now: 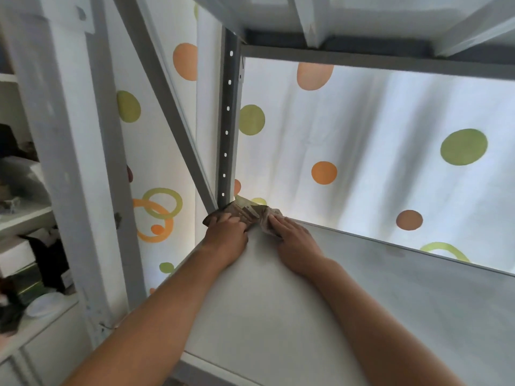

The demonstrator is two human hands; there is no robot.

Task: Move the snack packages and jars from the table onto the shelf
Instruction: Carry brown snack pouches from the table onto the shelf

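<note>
1. Shelf board (pixel 320 302): a pale grey-white panel that fills the lower centre and right of the view. Its far left corner meets a perforated grey upright post (pixel 227 121).
2. Snack package (pixel 245 213): a brownish, crinkled packet lying on the shelf board in that far left corner, at the foot of the post, at about 12 o'clock from the two hands. Print on it is too blurred to read.
3. Left hand (pixel 227 235): palm down on the left end of the package. The fingers are curled over the packet's near edge and hold it against the board. The forearm runs back towards 7 o'clock.
4. Right hand (pixel 296 240): palm down at 3 o'clock of the left hand, close beside it but apart from it. The fingers lie nearly straight and narrow together, the tips resting on the right end of the package. The forearm runs back towards 5 o'clock.
5. Upper shelf (pixel 362 12): its underside and grey crossbeam span the top of the view.
6. Curtain (pixel 390 135): white fabric with green, orange and brown dots, hanging behind the frame.
7. Side shelving (pixel 25 218): white boards at 9 o'clock, holding blurred dark and white items that cannot be identified.
</note>
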